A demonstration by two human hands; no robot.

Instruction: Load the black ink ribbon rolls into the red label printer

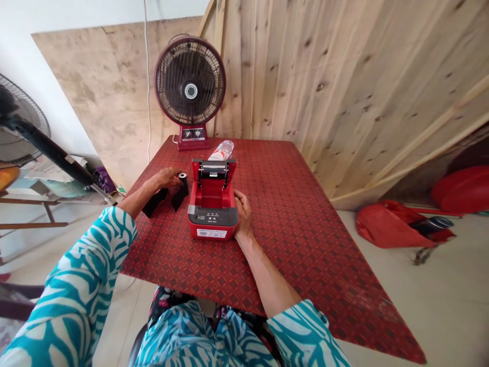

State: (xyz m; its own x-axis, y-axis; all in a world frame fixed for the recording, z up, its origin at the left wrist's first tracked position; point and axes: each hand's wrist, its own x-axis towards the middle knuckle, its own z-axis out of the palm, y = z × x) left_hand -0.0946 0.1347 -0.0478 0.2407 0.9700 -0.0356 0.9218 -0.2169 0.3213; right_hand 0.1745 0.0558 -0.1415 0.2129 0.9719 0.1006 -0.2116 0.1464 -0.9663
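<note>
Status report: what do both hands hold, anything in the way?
Left hand on black roll; right hand against open red printer; water bottle behind printer, not in way.

The left hand (pixel 167 178) is right next to a small black roll (pixel 183 186), and a black strip (pixel 155 202) lies by it on the red table (pixel 294 239). The right hand (pixel 243 214) touches the side of a red printer (pixel 212 221) with its lid open. A plastic bottle (pixel 222 150) lies behind the printer, and a red fan (pixel 190 81) stands at the top of the frame.
</note>
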